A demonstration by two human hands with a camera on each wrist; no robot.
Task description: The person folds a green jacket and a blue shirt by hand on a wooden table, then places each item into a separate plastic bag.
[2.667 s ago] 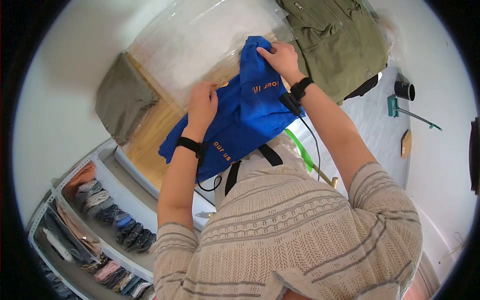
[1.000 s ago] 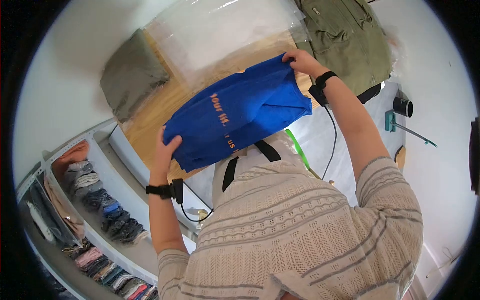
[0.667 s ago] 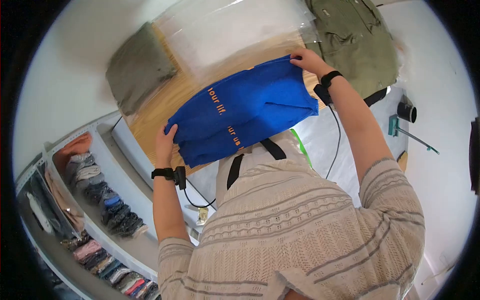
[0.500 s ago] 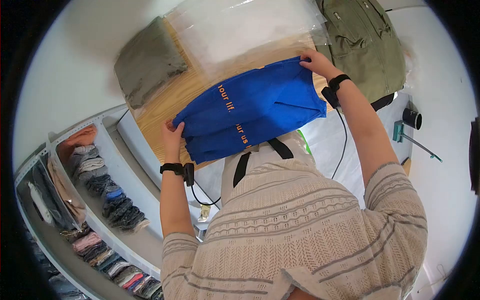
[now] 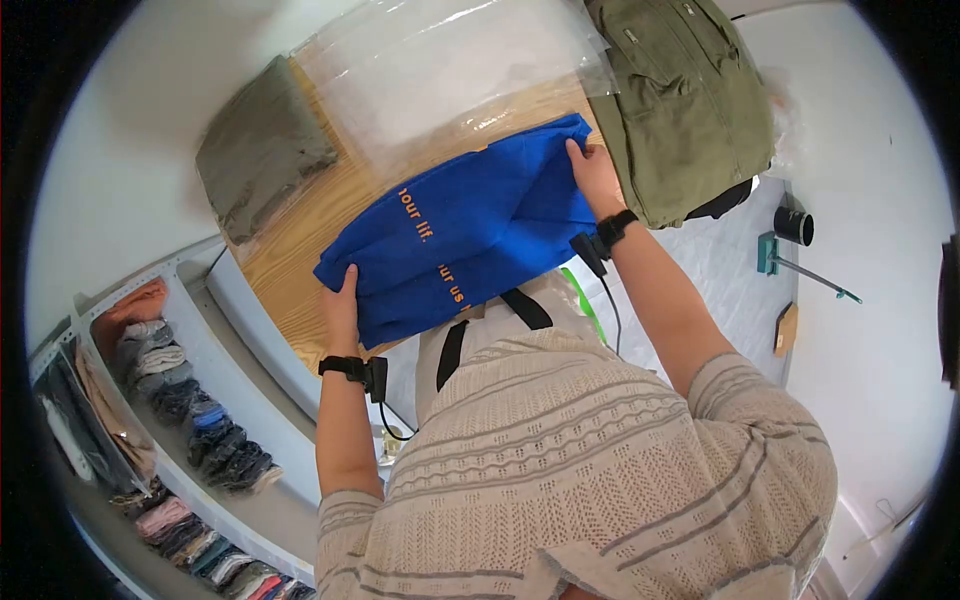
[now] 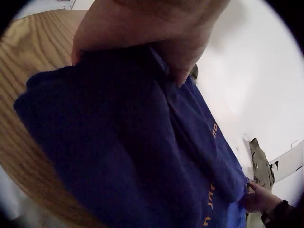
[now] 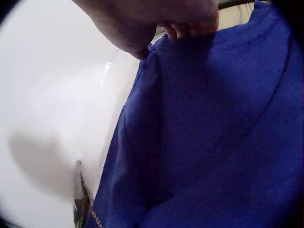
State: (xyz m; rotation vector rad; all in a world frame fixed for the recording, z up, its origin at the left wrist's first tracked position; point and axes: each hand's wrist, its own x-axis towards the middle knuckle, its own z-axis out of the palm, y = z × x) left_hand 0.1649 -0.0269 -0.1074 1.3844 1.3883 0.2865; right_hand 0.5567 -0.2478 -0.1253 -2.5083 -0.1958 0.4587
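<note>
A folded blue garment with orange lettering stretches slantwise between both hands, close over the wooden table and near the body. My left hand grips its left end, thumb on top and the other fingers hidden beneath the cloth. At the opposite end, my right hand pinches the edge with the thumb over it; a corner of cloth sticks out past that thumb. In the left wrist view the garment hangs in soft folds from the hand. The right wrist view shows the cloth drawn fairly smooth below the fingers.
Clear plastic bags lie on the wooden table beyond the garment. A bagged grey-green item is at the left, an olive backpack at the right. Drawers of rolled clothes stand at lower left. A teal broom is on the right.
Earlier the garment's right part was folded up in my right hand; it then got spread lengthwise. Since half a second ago my right hand has shifted nearer the body, leaving a corner beyond it.
</note>
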